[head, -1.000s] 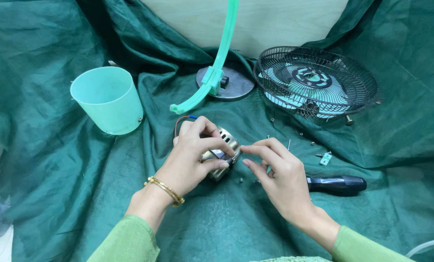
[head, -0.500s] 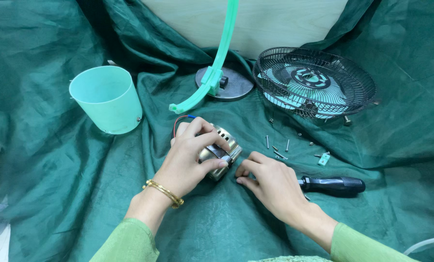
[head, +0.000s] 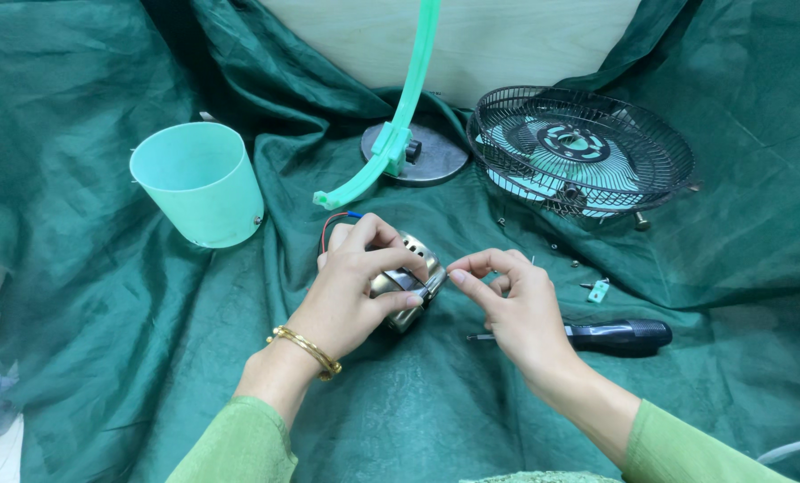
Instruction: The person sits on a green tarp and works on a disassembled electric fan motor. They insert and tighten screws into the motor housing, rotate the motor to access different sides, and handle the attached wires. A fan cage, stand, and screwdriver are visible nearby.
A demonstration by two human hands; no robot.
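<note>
Right hand [head: 520, 309] back at left-held motor [head: 409, 279]

Both hands meet low at centre: left hand [head: 357, 284] curled closed, right hand [head: 516, 304] fingertips pinched.

**Small metal motor held over the green cloth**

The motor [head: 406, 286] is a small, rounded housing of silvery, slightly brassy metal with a row of dark vent slots along its upper edge. It lies on its side, low over the green cloth, wrapped from the left and above by the left hand [head: 359, 284], whose fingers cover most of its body. Only its right end and underside show past the fingers. Thin red and blue wires [head: 335, 217] curve out behind the grip, on the far side of the knuckles. The right hand [head: 512, 300] pinches at the motor's exposed right end, fingertips touching it.
</note>
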